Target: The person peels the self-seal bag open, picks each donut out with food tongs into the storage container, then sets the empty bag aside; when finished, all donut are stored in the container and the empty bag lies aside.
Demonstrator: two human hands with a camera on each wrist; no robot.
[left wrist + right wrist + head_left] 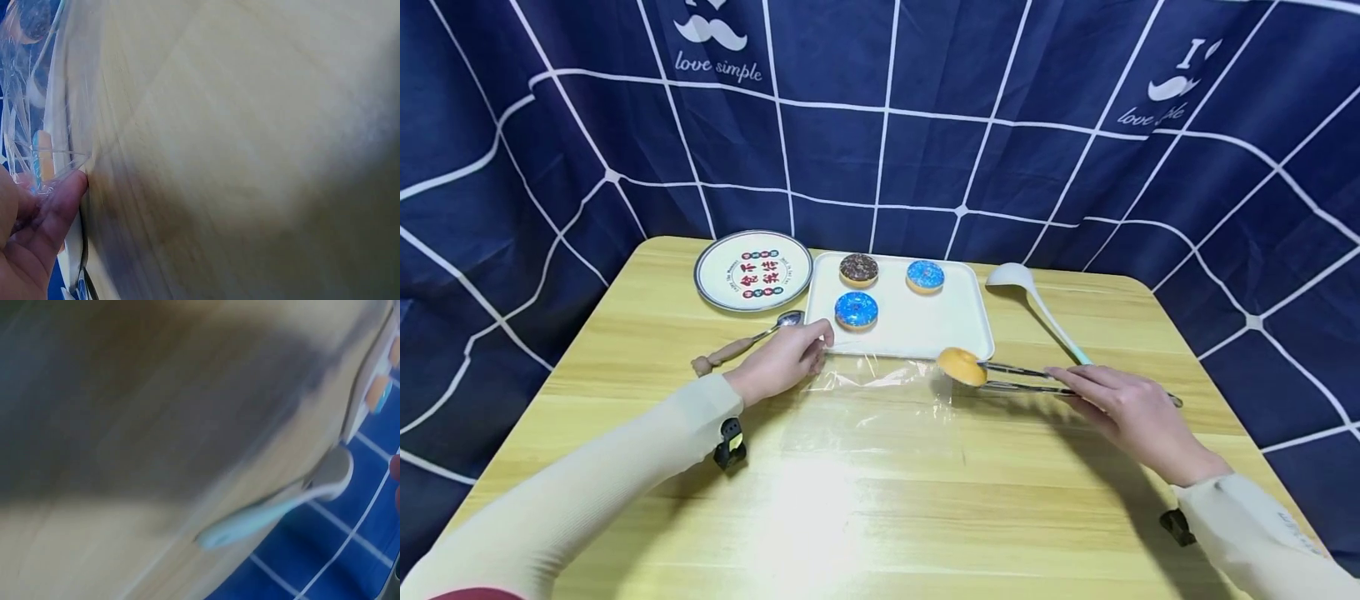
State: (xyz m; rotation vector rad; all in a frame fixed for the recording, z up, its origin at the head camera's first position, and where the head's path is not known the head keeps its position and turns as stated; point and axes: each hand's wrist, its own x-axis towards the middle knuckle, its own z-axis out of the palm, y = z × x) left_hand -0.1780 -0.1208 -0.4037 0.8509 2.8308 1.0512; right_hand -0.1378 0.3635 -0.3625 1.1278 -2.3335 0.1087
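Observation:
My left hand [781, 360] pinches the edge of a clear plastic bag [880, 404] by the front left of a white tray [917, 329]. In the left wrist view, thumb and fingers [65, 194] grip the crinkled film [19, 81]. My right hand [1127, 417] holds metal tongs [1022, 387], whose tips clamp a doughnut [961, 367]. This doughnut is tilted, plain golden side showing, close to the tray's front right corner and the bag's right end. On the tray lie a chocolate doughnut [858, 269] and two blue-iced ones, one behind [925, 276], one in front [856, 309].
Left of the tray is a round plate [756, 292] with printed lettering. A spoon [730, 352] with a wooden-looking handle lies beside my left hand. To the right rests a white ladle [1013, 277] with a pale green handle [250, 525]. Dark blue checked cloth [827, 150] hangs around the table.

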